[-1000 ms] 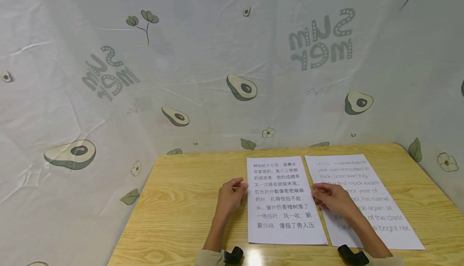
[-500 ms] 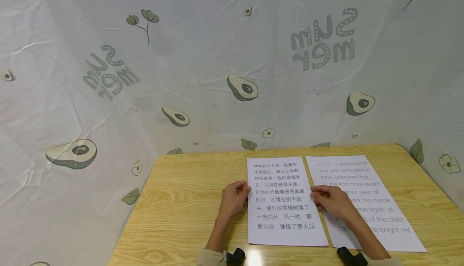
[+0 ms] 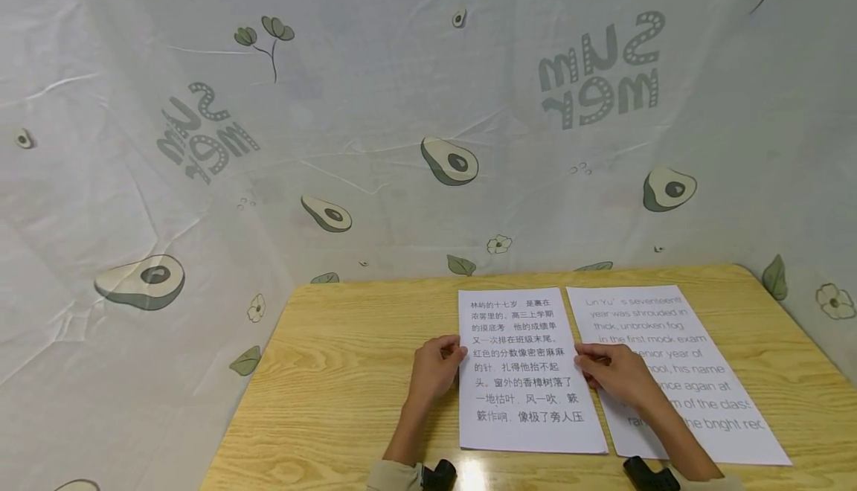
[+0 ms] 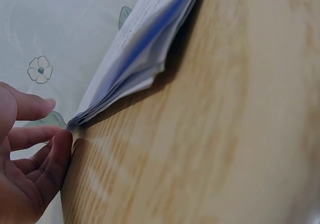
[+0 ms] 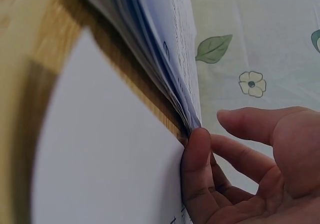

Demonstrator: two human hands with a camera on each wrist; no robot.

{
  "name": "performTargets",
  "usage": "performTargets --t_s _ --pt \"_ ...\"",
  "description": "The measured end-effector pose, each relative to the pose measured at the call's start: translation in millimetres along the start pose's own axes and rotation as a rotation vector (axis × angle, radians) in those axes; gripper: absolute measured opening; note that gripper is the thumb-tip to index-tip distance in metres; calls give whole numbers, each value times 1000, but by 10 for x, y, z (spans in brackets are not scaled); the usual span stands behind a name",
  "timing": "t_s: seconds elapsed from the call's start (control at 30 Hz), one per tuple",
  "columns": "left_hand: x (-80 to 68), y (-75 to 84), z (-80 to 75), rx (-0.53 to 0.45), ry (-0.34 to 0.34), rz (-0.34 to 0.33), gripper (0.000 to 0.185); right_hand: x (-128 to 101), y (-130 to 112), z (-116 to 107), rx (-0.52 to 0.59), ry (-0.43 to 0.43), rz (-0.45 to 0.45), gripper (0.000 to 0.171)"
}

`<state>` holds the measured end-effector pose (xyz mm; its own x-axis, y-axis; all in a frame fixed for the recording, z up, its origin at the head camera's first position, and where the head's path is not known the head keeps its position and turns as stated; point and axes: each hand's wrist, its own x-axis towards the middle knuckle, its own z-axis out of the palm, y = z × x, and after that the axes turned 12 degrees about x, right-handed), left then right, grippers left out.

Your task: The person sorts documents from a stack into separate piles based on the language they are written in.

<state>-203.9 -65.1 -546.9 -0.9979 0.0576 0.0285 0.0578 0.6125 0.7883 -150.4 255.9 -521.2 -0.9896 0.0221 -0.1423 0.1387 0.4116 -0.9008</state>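
A stack of paper sheets [image 3: 525, 431], printed with Chinese text on top, lies between my two hands. In the wrist views its side shows several layers with bluish shading, the edges slightly fanned. Fingertips of my left hand [image 3: 434, 372] touch the stack's left edge; the left wrist view shows its thumb [image 4: 35, 107] apart from the paper. At the right edge, fingers of my right hand [image 3: 619, 376] touch the stack, the thumb [image 5: 245, 121] also standing off. Beneath that hand lies a second paper [image 3: 730, 439] with English text, partly covered by the hand and forearm.
Both papers lie on a wood-grain table [image 3: 321, 387]. Behind it hangs a pale cloth [image 3: 375, 104] printed with avocados, leaves and flowers. A black wrist device [image 3: 438, 475] sits at the left cuff, another black device [image 3: 649, 475] at the right.
My left hand has shifted slightly right, bringing its fingertips over the stack's left edge. My right hand stays at the right edge. Both papers keep their places on the table.
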Motion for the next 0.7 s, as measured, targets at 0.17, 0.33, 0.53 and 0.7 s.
performTargets --t_s 0.17,0.33,0.53,0.7 --pt "3 4 2 2 -2 3 28 -5 -1 -1 -3 6 -10 44" --pt "6 14 0 -14 3 15 29 -9 -20 1 1 8 -28 44" --pt "0 29 -12 -40 17 10 28 -11 -41 15 13 18 -52 43" --pt "-1 38 -16 -63 22 5 29 -15 -41 23 71 6 -55 46"
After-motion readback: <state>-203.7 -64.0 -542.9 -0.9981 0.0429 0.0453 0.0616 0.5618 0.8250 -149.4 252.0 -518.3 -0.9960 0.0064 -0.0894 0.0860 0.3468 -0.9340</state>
